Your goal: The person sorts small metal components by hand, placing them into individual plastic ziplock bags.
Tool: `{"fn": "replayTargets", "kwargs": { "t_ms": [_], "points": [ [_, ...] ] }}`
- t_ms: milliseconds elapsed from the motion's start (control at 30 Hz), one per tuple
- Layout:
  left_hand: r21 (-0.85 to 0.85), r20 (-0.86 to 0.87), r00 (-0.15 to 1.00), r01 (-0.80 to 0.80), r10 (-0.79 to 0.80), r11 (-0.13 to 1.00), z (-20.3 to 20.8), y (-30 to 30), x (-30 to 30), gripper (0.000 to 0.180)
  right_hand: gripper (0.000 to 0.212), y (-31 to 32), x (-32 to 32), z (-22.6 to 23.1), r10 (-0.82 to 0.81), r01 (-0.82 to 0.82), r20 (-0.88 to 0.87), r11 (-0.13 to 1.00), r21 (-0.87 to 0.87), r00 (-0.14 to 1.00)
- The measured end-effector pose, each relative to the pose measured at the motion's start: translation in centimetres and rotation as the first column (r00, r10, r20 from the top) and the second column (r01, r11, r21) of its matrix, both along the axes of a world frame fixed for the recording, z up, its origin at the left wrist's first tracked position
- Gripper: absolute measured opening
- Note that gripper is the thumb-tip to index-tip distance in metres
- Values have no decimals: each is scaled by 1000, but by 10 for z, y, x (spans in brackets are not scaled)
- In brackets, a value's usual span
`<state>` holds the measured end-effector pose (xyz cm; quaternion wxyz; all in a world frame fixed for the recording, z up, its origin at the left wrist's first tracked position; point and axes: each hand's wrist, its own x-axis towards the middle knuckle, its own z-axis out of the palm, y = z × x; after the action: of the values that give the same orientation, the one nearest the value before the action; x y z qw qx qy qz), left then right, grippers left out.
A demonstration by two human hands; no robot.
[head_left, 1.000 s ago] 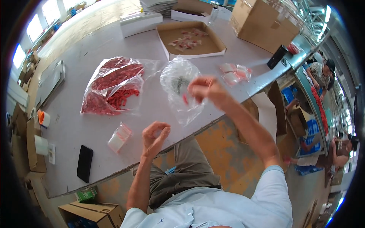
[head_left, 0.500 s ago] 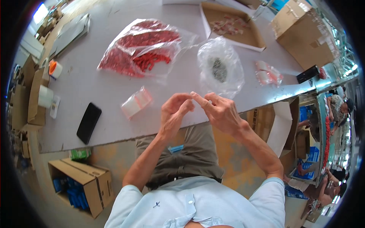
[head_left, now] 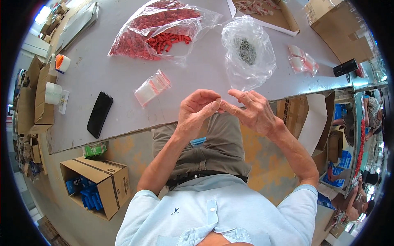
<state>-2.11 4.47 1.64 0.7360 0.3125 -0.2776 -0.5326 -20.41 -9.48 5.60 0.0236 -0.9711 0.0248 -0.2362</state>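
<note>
Small part, too tiny to identify, pinched between fingertips of left hand [head_left: 197, 110] and right hand [head_left: 252, 110], held at the bench [head_left: 115, 78] edge over the lap. Both grips closed on it. Probably light, stiff, easy to drop; take by its ends. Clear bag of screws [head_left: 247, 51] just beyond.
</note>
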Motion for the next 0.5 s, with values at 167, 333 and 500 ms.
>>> {"fn": "replayTargets", "kwargs": {
  "t_ms": [167, 333, 500],
  "points": [
    [13, -15, 999, 42, -42, 999, 0, 1, -6, 21, 57, 3, -7, -3, 18, -20, 32, 997, 79, 999],
    [9, -131, 986, 110, -108, 994, 2, 4, -10, 20, 46, 23, -10, 12, 100, -69, -10, 747, 662, 995],
    [55, -75, 994, 78, -74, 995, 9, 6, -39, 17, 26, 53, -13, -17, -186, -419, 415, -691, 589, 890]
  ]
}}
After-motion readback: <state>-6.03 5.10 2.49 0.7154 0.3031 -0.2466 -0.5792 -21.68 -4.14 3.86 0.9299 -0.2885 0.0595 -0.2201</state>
